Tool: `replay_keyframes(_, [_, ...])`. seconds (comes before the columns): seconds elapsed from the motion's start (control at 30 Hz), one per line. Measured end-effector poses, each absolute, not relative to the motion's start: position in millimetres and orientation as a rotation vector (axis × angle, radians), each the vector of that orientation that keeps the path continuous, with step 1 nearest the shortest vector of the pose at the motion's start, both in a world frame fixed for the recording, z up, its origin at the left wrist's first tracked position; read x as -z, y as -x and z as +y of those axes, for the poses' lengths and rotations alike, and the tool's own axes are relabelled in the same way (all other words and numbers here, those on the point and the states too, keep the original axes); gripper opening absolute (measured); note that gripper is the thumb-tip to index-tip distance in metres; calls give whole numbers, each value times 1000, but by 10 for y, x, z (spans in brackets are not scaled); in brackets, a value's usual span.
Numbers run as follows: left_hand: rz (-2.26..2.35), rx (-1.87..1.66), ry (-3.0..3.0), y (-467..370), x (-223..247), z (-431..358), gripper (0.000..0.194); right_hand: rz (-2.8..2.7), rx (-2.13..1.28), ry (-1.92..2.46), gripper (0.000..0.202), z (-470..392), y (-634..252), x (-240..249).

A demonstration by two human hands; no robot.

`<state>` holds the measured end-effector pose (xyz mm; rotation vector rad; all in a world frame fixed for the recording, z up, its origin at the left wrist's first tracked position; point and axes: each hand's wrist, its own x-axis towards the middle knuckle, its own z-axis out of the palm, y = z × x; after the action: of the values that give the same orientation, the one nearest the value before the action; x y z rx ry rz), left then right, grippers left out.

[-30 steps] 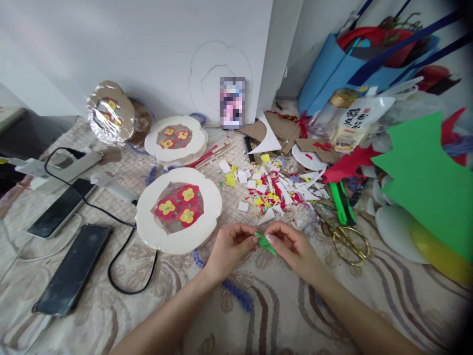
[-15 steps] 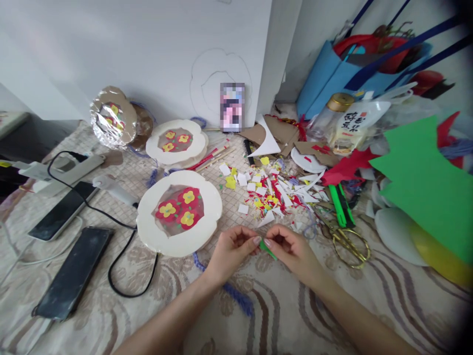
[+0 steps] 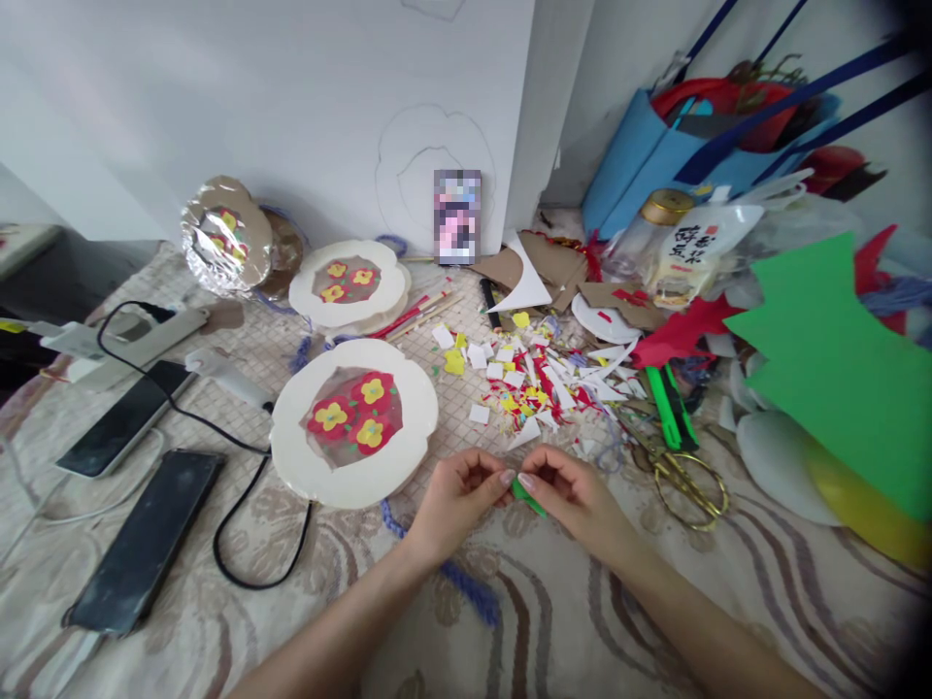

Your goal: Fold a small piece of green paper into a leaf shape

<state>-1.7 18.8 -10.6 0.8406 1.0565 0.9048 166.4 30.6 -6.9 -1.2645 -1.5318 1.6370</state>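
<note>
Near the front centre of the table, my left hand (image 3: 466, 493) and my right hand (image 3: 572, 493) meet, fingertips pinched on a small green paper piece (image 3: 528, 496). Most of the piece shows between the thumbs; its upper part is hidden by fingers. Left of my hands lies a white scalloped disc (image 3: 291, 427) with red and yellow paper flowers in its middle. Paper scraps (image 3: 528, 383) in white, red and yellow are scattered just beyond my fingers. Gold-handled scissors (image 3: 688, 490) rest to the right of my right hand.
Two dark phones (image 3: 146, 544) and cables lie at the left. A second flowered disc (image 3: 393, 282) is farther back. At the right are a green paper sheet (image 3: 830, 369), a green cutter (image 3: 666, 408) and a blue bag (image 3: 626, 165). A propped phone (image 3: 457, 218) leans at the back.
The green piece is tilted a little differently and shows more of its surface between my fingers. The view has shifted slightly; both hands keep nearly the same place.
</note>
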Motion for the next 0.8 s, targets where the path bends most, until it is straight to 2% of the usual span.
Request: replay_keyframes(0.8, [1043, -866, -830, 8, 63, 190, 30, -1474, -1628, 1268, 20, 311, -1679, 89])
